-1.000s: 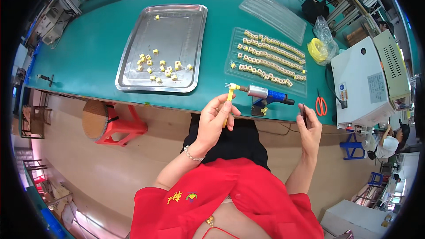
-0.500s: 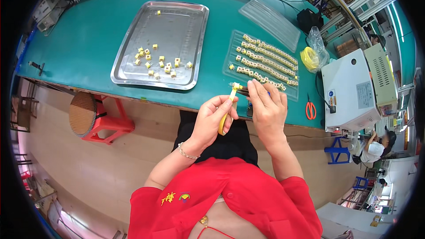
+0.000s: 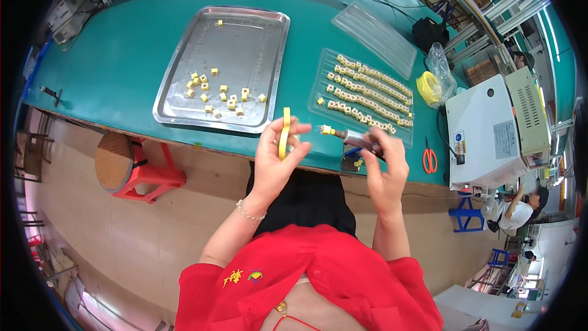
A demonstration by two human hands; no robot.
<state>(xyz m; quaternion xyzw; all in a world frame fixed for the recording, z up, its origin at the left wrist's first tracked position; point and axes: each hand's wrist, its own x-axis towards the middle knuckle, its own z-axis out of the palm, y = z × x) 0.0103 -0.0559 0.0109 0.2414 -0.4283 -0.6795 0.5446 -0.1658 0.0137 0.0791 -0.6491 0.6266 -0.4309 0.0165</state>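
Observation:
My left hand (image 3: 275,150) is closed on a roll of yellow tape (image 3: 284,133), held on edge in front of the metal tray. At the table's front edge lies a spindle (image 3: 356,139) with a metal body and a dark rear end. A small yellow-wrapped coil part (image 3: 328,130) with thin pins sits on its left tip. Around the dark rear end are the thumb and fingers of my right hand (image 3: 387,168). Bare space separates my left fingers from the coil part.
A metal tray (image 3: 160,101) with several loose yellow coil parts stands at left. Right of it, a clear plastic tray (image 3: 320,79) holds rows of them. Orange-handled scissors (image 3: 430,159), yellow tape rolls (image 3: 429,89) and a white machine (image 3: 484,125) are at right. A red stool (image 3: 150,175) stands below.
My left hand has moved left with the tape roll, away from the coil part; no strip joins them now. My right hand has drawn back to the spindle's rear end, uncovering its body.

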